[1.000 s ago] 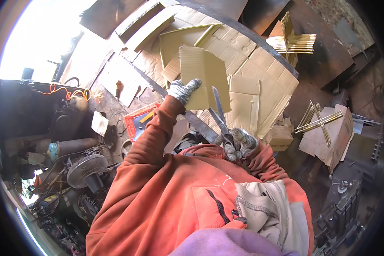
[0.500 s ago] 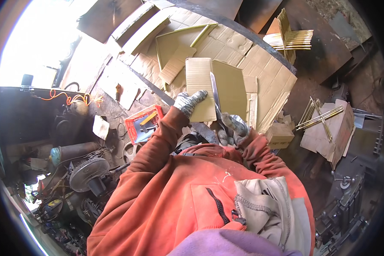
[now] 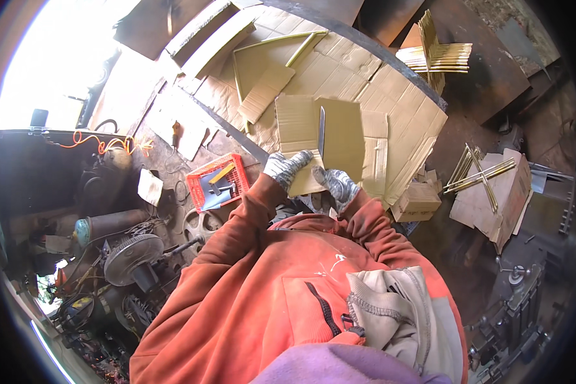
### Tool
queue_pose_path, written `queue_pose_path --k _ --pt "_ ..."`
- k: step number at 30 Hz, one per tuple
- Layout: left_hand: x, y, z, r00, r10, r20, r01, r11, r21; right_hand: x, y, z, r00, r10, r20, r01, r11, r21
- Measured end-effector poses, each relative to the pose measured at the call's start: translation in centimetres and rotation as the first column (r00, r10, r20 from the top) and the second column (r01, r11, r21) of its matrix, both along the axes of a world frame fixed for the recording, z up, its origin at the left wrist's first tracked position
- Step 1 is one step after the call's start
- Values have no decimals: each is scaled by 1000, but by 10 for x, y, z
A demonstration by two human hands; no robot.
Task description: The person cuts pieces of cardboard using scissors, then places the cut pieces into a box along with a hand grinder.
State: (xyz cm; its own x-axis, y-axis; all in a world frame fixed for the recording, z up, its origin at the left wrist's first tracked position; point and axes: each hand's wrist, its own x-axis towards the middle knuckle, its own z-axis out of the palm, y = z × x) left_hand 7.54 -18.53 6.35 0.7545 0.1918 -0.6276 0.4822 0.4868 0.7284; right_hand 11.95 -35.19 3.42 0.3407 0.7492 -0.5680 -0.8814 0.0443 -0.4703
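Observation:
My left hand [image 3: 288,168], in a grey-and-white patterned glove, grips the left side of a piece of brown cardboard [image 3: 296,125], thumb on top. My right hand [image 3: 338,185], gloved alike, is closed at the lower right edge of that cardboard, its fingers partly hidden. A long narrow knife blade [image 3: 322,131] points away from me between the held piece and a darker cardboard sheet [image 3: 344,131]. Its lower end and any handle are hidden behind the cardboard near my hands.
Flattened cardboard [image 3: 403,115] covers the table ahead, with a thin gold-coloured frame [image 3: 281,43] on it. A red crate [image 3: 242,174] holding tools stands left. Gold rods [image 3: 480,176] lie on a box at right. A fan [image 3: 133,259] stands lower left.
My right hand has moved up and left to the cardboard's edge. The cardboard's lower part has bent up, covering the blade's lower end. My left hand has shifted slightly down.

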Motion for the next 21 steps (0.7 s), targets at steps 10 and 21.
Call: queue_pose_path --k 10,21 --pt "21 27 -8 985 148 -93 -138 985 102 -19 -2 -7 903 311 296 -176 896 -407" --pt "19 28 -17 997 -71 -31 75 987 145 -16 -5 -23 589 -67 805 53 998 44"
